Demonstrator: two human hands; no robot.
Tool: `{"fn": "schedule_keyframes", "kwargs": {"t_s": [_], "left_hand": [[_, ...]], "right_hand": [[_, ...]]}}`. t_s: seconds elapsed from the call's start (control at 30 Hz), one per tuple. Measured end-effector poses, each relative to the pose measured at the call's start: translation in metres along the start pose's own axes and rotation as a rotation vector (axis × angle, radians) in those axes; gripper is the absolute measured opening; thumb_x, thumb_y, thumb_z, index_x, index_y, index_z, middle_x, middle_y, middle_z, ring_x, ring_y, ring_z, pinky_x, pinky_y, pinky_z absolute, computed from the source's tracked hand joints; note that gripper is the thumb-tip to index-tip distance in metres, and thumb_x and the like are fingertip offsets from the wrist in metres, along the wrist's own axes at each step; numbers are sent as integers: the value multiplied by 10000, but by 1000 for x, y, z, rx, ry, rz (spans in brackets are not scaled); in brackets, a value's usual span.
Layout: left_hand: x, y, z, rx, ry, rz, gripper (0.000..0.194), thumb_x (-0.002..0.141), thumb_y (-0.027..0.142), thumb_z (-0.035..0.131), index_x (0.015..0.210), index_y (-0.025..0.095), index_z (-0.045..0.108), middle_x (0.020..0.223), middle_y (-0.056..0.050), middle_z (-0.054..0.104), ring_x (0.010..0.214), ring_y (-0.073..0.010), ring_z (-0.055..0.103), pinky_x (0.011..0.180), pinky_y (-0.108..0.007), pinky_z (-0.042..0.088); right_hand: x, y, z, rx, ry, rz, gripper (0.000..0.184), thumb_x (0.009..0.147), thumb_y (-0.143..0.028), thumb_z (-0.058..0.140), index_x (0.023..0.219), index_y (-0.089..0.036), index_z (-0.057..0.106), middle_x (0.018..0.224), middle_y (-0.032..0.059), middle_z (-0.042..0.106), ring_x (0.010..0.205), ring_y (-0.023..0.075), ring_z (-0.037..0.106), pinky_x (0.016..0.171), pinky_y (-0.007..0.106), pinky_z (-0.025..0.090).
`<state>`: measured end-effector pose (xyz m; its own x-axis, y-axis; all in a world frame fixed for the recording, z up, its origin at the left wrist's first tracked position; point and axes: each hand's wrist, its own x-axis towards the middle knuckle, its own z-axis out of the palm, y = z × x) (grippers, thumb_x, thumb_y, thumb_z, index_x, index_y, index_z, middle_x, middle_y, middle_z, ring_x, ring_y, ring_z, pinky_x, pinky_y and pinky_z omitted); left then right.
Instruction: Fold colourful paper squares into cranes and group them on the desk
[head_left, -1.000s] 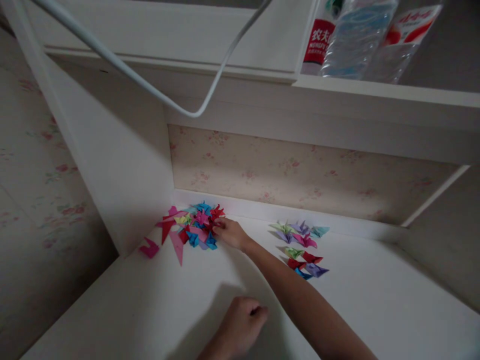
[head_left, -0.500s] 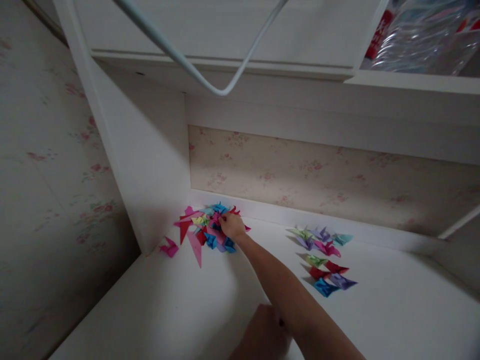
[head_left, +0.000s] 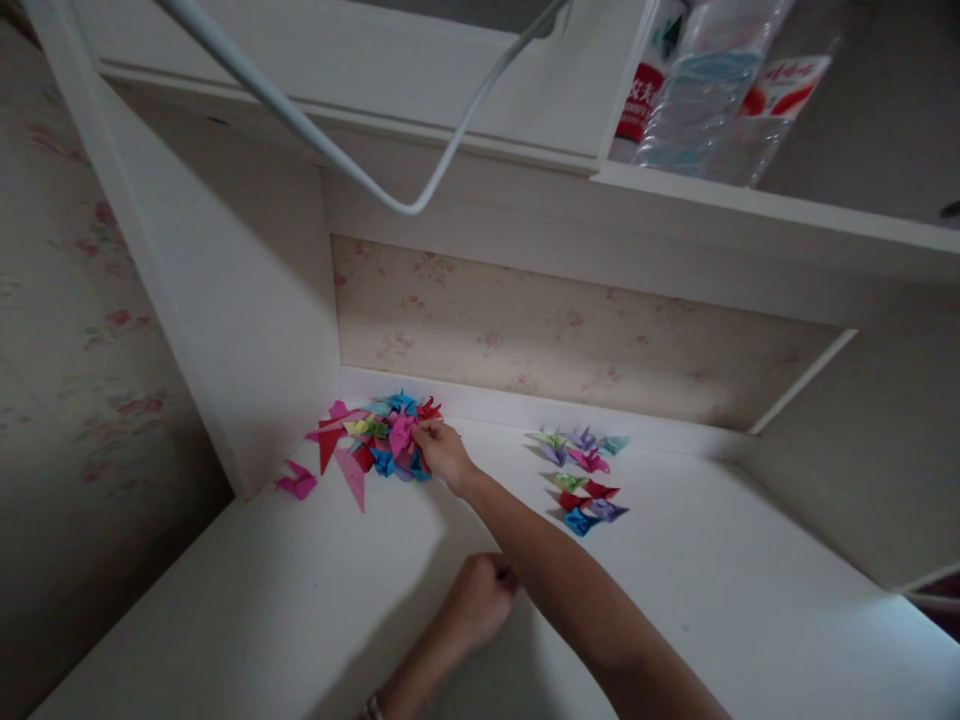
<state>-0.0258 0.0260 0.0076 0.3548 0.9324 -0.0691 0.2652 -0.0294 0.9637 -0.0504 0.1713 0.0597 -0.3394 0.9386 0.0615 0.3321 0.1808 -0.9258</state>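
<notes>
My right hand [head_left: 444, 453] reaches into a pile of folded paper cranes [head_left: 382, 462] at the back left of the white desk. Its fingers pinch a pink paper crane [head_left: 401, 432], which sits at the pile's right side. Blue, red, yellow and pink cranes lie close around it. Nearer to me, my left hand [head_left: 481, 592] is closed in a fist, just under my right forearm. Its fingertips are partly hidden, so what it holds, if anything, does not show.
Two small groups of cranes, a rear group [head_left: 581, 450] and a front group [head_left: 589, 503], stand on the desk [head_left: 300, 620] to the right. One magenta crane [head_left: 298, 482] lies apart at left. A white curved bar [head_left: 409, 208] hangs overhead; plastic bottles [head_left: 705, 85] occupy the upper shelf.
The view has shifted to the right. My right hand has drawn back slightly, with the pink crane now plainly visible at its fingers. My left hand has come further into view.
</notes>
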Motion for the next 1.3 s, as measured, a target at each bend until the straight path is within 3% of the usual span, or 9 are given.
{"fn": "schedule_keyframes", "kwargs": {"t_s": [0.27, 0.4, 0.53, 0.67, 0.77, 0.9, 1.0, 1.1, 1.3], "left_hand": [[2, -7, 6, 76, 83, 15, 255, 767, 287, 452, 594, 143, 571, 560, 20, 514, 598, -138, 442, 557, -231, 305], [5, -12, 8, 87, 76, 13, 306, 784, 368, 455, 539, 191, 413, 510, 63, 333, 521, -104, 331, 505, -233, 213], [5, -15, 8, 116, 64, 13, 363, 799, 426, 456, 536, 207, 337, 519, 73, 287, 523, -100, 308, 507, -238, 195], [4, -13, 7, 111, 46, -30, 367, 802, 449, 445, 541, 209, 351, 522, 77, 289, 518, -102, 306, 503, -241, 204], [5, -11, 6, 106, 58, -54, 370, 806, 462, 441, 546, 207, 374, 520, 75, 305, 516, -106, 322, 507, -242, 217], [7, -12, 7, 106, 95, -51, 383, 820, 473, 440, 554, 204, 384, 532, 70, 315, 535, -112, 344, 525, -240, 237], [8, -14, 8, 119, 112, -52, 393, 831, 482, 438, 559, 202, 390, 541, 65, 322, 549, -117, 353, 534, -241, 241], [7, -16, 8, 115, 127, -61, 403, 835, 499, 436, 567, 201, 398, 549, 64, 323, 552, -119, 349, 536, -242, 238], [6, -17, 7, 111, 122, -106, 428, 820, 550, 435, 571, 204, 394, 540, 69, 300, 536, -116, 324, 521, -245, 221]], "right_hand": [[-76, 13, -29, 238, -27, 5, 243, 863, -416, 492, 896, -183, 554, 829, 12, 663, 367, 50, 465, 339, 177, 348], [-108, 23, -59, 323, -15, 53, 265, 797, -423, 560, 900, -180, 572, 779, -5, 647, 374, 53, 471, 343, 177, 336], [-135, 40, -116, 324, -15, 130, 203, 727, -362, 620, 798, -172, 609, 686, -23, 627, 385, 68, 505, 372, 186, 345], [-157, 60, -194, 258, 109, 179, 180, 714, -336, 628, 696, -159, 608, 594, -23, 600, 373, 73, 494, 390, 199, 365], [-169, 75, -252, 208, 195, 214, 174, 718, -320, 639, 735, -148, 650, 640, 19, 648, 438, 88, 546, 452, 212, 431], [-176, 94, -318, 92, 306, 272, 240, 732, -370, 662, 817, -147, 687, 838, 121, 713, 649, 155, 665, 573, 253, 510], [-171, 110, -352, -31, 375, 302, 326, 761, -457, 638, 820, -143, 699, 884, 160, 712, 667, 168, 674, 574, 265, 521], [-161, 129, -375, -175, 412, 322, 349, 792, -468, 598, 841, -139, 702, 860, 148, 715, 618, 155, 666, 553, 257, 517], [-137, 159, -399, -496, 359, 358, 167, 761, -287, 639, 857, -174, 715, 582, 9, 677, 520, 123, 646, 486, 173, 447]]}}
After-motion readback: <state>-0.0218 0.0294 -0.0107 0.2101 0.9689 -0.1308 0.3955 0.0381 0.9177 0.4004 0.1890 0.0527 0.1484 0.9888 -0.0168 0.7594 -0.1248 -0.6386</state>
